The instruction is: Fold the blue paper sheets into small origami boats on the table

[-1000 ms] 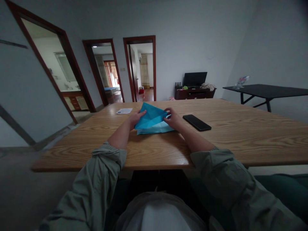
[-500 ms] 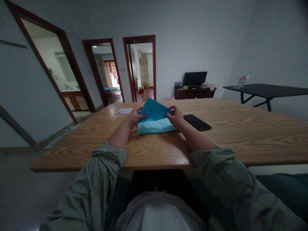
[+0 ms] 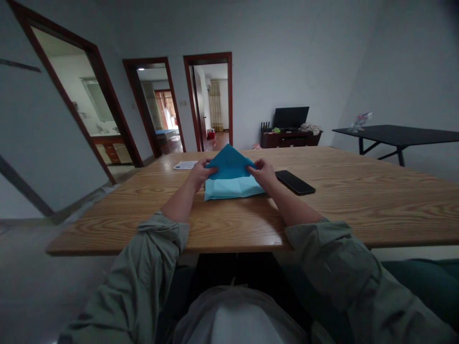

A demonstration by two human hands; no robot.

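A sheet of blue paper (image 3: 229, 162) with folds and creases is held up between my two hands, its upper part rising to a pointed peak. My left hand (image 3: 201, 175) pinches its left side, thumb lying on the near face. On the opposite side, my right hand (image 3: 263, 173) grips the paper between thumb and fingers. Below the raised part, a lighter blue creased section (image 3: 233, 188) lies close to the tabletop; whether it is the same sheet I cannot tell. The fingers behind the paper are partly hidden.
A black phone (image 3: 295, 182) lies right of my right hand on the wooden table (image 3: 143, 229). A white printed card (image 3: 184, 165) is beyond my left hand. Farther off stand a black table (image 3: 398, 134) and a television (image 3: 291, 117) on a dark cabinet.
The raised peak of the blue paper has shifted slightly to the right and now sits more evenly between my hands. Both hands keep their hold; the light blue section stays in place.
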